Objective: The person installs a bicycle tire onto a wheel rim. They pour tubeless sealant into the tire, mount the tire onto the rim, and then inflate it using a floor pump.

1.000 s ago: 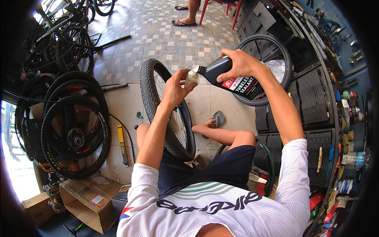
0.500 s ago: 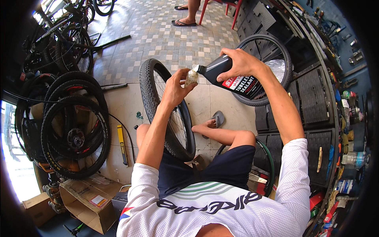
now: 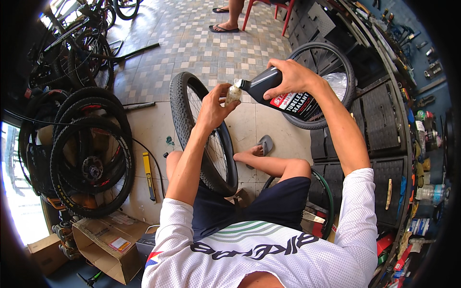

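Note:
My left hand (image 3: 214,106) holds a small, cloudy, stained bottle (image 3: 234,95) upright between thumb and fingers. In my right hand (image 3: 294,78) is a large black sealant bottle (image 3: 267,82), tipped to the left with its neck at the small bottle's mouth. The two necks meet or nearly meet; whether liquid is running I cannot tell. Below my left forearm a bicycle wheel (image 3: 178,103) with a knobby tyre stands between my legs.
A second wheel (image 3: 351,91) leans against black drawers (image 3: 379,126) on the right. Several tyres and wheels (image 3: 57,165) are stacked at left, above an open cardboard box (image 3: 108,252). A yellow tool (image 3: 148,175) lies on the tiled floor. Another person's feet (image 3: 225,27) show at the far side.

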`<state>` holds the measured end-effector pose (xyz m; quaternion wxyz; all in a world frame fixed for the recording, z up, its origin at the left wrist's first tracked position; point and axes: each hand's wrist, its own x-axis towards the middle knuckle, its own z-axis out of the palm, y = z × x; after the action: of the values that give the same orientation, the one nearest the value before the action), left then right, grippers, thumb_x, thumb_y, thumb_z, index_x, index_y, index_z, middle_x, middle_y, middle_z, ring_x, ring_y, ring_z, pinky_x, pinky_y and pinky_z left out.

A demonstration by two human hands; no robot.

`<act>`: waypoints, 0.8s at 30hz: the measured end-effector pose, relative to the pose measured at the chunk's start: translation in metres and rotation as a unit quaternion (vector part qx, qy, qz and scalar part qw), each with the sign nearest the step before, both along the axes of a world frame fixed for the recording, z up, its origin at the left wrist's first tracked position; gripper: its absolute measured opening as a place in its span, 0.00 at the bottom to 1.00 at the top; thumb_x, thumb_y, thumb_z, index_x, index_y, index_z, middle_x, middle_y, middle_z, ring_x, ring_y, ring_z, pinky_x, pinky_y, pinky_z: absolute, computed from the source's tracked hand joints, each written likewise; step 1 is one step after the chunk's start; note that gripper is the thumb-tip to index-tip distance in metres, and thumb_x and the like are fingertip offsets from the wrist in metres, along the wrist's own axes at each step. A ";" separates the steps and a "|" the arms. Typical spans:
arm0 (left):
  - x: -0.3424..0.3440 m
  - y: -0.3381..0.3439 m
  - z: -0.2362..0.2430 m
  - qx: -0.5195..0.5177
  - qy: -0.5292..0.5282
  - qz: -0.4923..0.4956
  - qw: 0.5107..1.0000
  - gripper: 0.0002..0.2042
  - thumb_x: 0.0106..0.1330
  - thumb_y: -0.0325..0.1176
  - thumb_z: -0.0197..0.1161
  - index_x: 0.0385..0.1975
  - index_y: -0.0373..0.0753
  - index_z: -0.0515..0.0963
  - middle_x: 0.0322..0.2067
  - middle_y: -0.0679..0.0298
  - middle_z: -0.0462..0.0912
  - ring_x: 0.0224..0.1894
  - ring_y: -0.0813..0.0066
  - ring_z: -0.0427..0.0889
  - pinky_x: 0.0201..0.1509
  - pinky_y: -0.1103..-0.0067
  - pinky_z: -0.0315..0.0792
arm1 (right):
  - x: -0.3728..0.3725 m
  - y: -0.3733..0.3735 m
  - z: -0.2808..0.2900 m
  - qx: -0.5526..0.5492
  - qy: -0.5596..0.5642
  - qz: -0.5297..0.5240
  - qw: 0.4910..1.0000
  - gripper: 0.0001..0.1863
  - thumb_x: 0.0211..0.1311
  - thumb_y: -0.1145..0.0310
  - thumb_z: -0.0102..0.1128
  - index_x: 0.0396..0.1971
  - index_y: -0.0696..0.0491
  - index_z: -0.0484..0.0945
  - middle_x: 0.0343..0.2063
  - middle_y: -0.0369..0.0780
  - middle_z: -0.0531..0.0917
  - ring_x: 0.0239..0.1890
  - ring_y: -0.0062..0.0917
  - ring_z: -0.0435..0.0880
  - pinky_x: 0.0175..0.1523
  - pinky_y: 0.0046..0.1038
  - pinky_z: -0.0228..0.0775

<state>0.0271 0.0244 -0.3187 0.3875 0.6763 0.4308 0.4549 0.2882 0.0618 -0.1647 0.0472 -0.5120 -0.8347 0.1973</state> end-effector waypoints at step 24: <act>0.002 0.002 -0.002 0.006 -0.008 0.000 1.000 0.26 0.59 0.29 0.77 0.56 0.33 0.75 0.47 0.49 0.86 0.52 0.59 0.87 0.54 0.66 0.83 | 0.002 0.001 0.001 0.003 -0.005 0.003 1.000 0.42 0.35 0.44 0.87 0.43 0.58 0.77 0.30 0.47 0.89 0.33 0.34 0.90 0.41 0.33 0.81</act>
<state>0.0290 0.0265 -0.3205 0.3867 0.6750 0.4246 0.4631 0.2899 0.0629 -0.1640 0.0442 -0.5104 -0.8369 0.1927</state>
